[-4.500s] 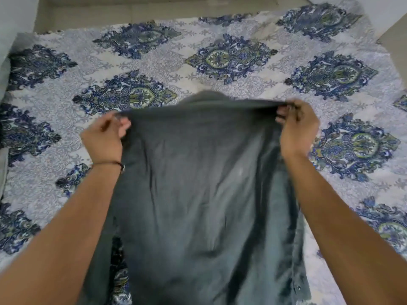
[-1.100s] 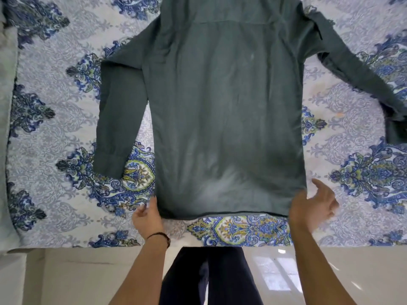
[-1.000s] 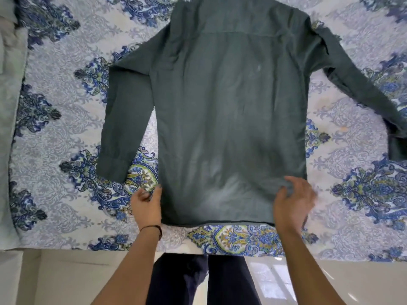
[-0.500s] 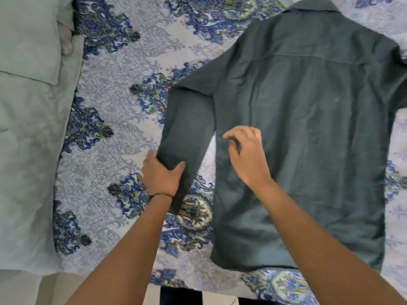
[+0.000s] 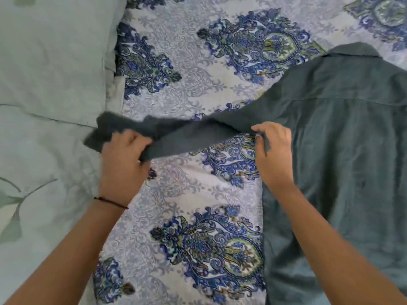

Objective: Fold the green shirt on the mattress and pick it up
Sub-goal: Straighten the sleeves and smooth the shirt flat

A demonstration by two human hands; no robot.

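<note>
The green shirt [image 5: 343,137] lies back-up on the mattress [image 5: 198,194], its body filling the right side and its collar at the top right. Its left sleeve [image 5: 187,133] is stretched out sideways to the left, lifted off the sheet. My left hand [image 5: 123,159] grips the sleeve near the cuff, which sticks out blurred past my fingers. My right hand [image 5: 273,150] pinches the shirt's left edge by the armpit. The shirt's right side runs out of view.
A pale green pillow [image 5: 52,51] and a pale green leaf-print blanket [image 5: 39,172] lie along the left, under the sleeve's cuff end. The mattress sheet is white with blue ornament patterns.
My left hand has lifted the sleeve and pulled it out to the left, from hanging down beside the body to level. My right hand has moved to the shirt's left edge and pinches it.
</note>
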